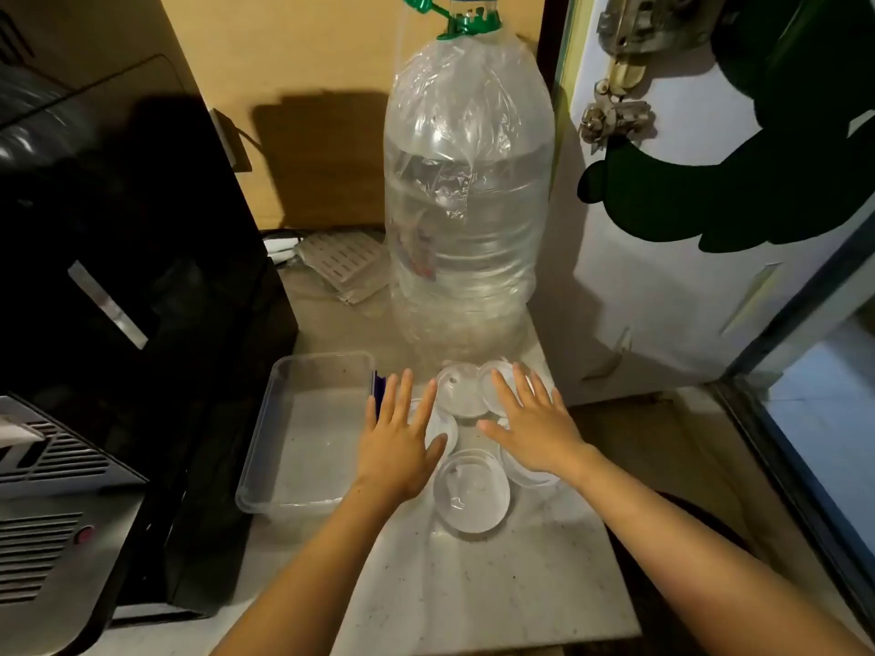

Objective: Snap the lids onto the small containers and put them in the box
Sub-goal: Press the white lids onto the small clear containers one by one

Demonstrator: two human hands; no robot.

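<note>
**Light, slick plastic: grip by the rims**

Nearest you, a clear round container (471, 495) sits on the marble counter (473, 589): thin, slippery, likely flexible, so pinch its rim. Your left hand (400, 435) and right hand (532, 426) hover flat and empty over the other lids (461, 388). The box (303, 371) lies left, empty; a water jug (466, 205) stands behind.

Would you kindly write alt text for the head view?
Two open hands, left hand and right hand, hover over small clear containers on a counter; an empty clear box sits left, a large water bottle behind.
</note>
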